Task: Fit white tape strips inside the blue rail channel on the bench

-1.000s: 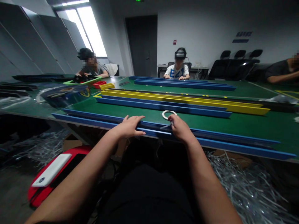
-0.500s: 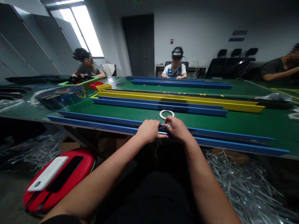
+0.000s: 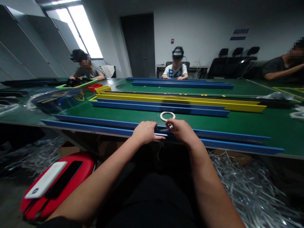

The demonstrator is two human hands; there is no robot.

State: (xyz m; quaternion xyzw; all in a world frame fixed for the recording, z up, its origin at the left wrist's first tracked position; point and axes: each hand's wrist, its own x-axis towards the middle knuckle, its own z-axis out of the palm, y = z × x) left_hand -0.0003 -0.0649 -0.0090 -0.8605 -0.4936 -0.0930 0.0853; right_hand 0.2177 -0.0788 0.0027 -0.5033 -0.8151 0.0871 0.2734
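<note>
A long blue channel [image 3: 237, 144] lies along the near edge of the green table, with a dark inside. My left hand [image 3: 145, 132] grips its middle, fingers over the far side and thumb stretched along the near edge. Just to the right, my right hand [image 3: 179, 128] is closed in a pinch on a small crumpled white piece [image 3: 169, 125], above the channel. Beyond my right fingers a white tape ring [image 3: 167, 116] lies flat on the table.
Farther back lie another blue channel [image 3: 156, 108], a yellow channel [image 3: 247, 106] and more blue ones [image 3: 185, 85]. Small red [image 3: 95, 87] and yellow bins stand at the left. People sit at the far side. Below are a red stool [image 3: 78, 171] and shredded strips [image 3: 249, 186].
My right hand, with the white piece, has moved slightly away from my left hand, widening the gap between them. The whole view has shifted a little, and the near channel appears farther left.
</note>
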